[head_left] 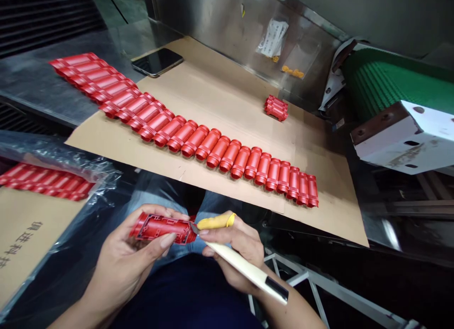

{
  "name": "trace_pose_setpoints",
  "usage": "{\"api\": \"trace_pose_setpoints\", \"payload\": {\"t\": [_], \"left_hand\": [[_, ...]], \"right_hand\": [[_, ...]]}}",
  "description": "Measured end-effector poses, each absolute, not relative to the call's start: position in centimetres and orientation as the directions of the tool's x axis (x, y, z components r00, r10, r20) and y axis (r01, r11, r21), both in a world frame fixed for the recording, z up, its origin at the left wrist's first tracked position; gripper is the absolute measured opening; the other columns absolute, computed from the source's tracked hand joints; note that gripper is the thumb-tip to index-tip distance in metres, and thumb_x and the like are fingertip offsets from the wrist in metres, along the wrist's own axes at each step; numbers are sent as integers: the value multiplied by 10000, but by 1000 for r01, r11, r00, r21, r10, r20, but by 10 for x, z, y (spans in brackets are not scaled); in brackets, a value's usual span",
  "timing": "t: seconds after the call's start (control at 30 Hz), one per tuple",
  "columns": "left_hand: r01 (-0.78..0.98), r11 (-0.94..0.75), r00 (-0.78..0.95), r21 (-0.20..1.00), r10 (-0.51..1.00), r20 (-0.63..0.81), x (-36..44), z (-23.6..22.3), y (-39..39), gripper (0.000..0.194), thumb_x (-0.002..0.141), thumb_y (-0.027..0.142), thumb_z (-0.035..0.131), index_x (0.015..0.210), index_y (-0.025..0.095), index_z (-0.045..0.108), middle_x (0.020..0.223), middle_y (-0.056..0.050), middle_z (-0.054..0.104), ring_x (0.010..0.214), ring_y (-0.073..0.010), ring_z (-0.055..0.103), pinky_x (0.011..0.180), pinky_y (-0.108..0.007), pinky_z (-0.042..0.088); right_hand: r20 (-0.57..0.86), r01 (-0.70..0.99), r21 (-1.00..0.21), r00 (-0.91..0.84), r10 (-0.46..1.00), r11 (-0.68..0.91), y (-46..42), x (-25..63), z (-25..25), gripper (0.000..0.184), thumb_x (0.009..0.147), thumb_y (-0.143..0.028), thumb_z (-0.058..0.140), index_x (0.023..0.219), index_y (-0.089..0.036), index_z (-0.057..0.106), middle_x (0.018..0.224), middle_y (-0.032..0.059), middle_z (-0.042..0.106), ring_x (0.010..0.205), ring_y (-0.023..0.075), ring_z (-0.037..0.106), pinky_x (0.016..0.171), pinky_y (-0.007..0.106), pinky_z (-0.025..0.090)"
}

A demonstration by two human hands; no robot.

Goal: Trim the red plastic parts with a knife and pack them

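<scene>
My left hand grips a red plastic cylindrical part above my lap, thumb on its near side. A panel with dark outlined edges faces up on that part. In my right hand is a knife with a cream handle and a black end. Its short dark blade touches or nearly touches the right end of the red part. A yellow finger cot covers one fingertip of the right hand.
Red cylinders stand in a long row on cardboard. Behind them lie a phone, a small red cluster and bags with yellow pieces. A green-belted machine stands right; a plastic-lined box of red parts, left.
</scene>
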State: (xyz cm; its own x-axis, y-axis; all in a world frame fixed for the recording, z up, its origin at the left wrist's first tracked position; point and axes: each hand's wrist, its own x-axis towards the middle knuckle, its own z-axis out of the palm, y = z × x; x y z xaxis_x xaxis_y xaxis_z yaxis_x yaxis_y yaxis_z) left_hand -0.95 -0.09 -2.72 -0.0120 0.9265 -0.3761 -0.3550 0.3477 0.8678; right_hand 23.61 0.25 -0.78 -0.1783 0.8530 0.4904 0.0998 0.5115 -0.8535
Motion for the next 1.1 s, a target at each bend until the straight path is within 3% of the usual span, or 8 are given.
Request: {"api": "trace_pose_setpoints", "payload": {"t": [0.13,0.3,0.47,0.63,0.7,0.87,0.93,1.1], "left_hand": [[-371,354,-49,858,916,-399,-1,-19,-1,390,745,301,1104,1057,270,872,1150,-106,893,1045,-309,865,909,-314,720],[-384,382,-40,841,903,-428,4,-16,1,488,757,368,1114,1148,272,839,973,-24,842,625,-107,669,576,-167,559],[-389,350,-44,852,917,-397,5,-16,2,533,832,401,1074,1261,326,767,857,39,793,553,-93,625,533,-164,519],[-233,232,-167,945,947,-274,9,-11,-5,628,736,346,1119,1294,346,832,1046,-15,907,729,-174,803,706,-209,665],[-174,172,-173,970,964,-202,7,-13,-6,658,720,285,1117,1319,353,853,1117,-39,931,857,-260,888,812,-285,728],[-169,123,-204,978,966,-156,7,-15,-7,648,771,281,1090,1370,374,859,1151,-39,923,983,-311,898,902,-357,742],[-249,176,-209,952,950,-230,9,-12,-5,647,815,309,1073,1416,359,839,1137,-43,912,955,-267,869,887,-307,709],[-481,363,-64,798,893,-445,11,-3,4,794,900,418,1019,1631,327,724,1024,-65,855,674,-144,637,628,-226,570]], "right_hand": [[430,124,-874,-250,868,469,8,242,-8,131,1162,-287,757,1266,-219,797,1130,97,888,1032,223,862,937,343,720],[589,249,-625,-473,656,740,18,250,-8,179,1153,-161,728,1332,-161,733,1026,92,862,898,224,791,856,352,704],[601,288,-567,-495,627,772,18,249,-6,209,1159,-128,692,1358,-145,753,1051,107,877,871,236,780,835,378,716],[314,-99,-949,-233,920,298,10,235,-17,127,1123,-265,815,1234,-206,795,1087,91,898,840,204,854,766,320,717],[134,-374,-927,-286,949,18,6,229,-25,209,1119,-375,843,1189,-195,761,974,71,893,654,165,807,627,268,673],[466,-654,-743,-659,590,-143,4,231,-33,479,1124,-641,770,918,-223,660,735,69,851,586,168,813,605,239,680],[443,-592,-806,-600,667,2,6,238,-25,478,1106,-632,800,890,-221,689,784,69,873,627,164,831,635,242,696],[424,70,-890,-235,875,450,11,245,-5,141,1126,-306,830,1219,-200,845,1117,121,921,1001,235,903,887,351,761]]}}
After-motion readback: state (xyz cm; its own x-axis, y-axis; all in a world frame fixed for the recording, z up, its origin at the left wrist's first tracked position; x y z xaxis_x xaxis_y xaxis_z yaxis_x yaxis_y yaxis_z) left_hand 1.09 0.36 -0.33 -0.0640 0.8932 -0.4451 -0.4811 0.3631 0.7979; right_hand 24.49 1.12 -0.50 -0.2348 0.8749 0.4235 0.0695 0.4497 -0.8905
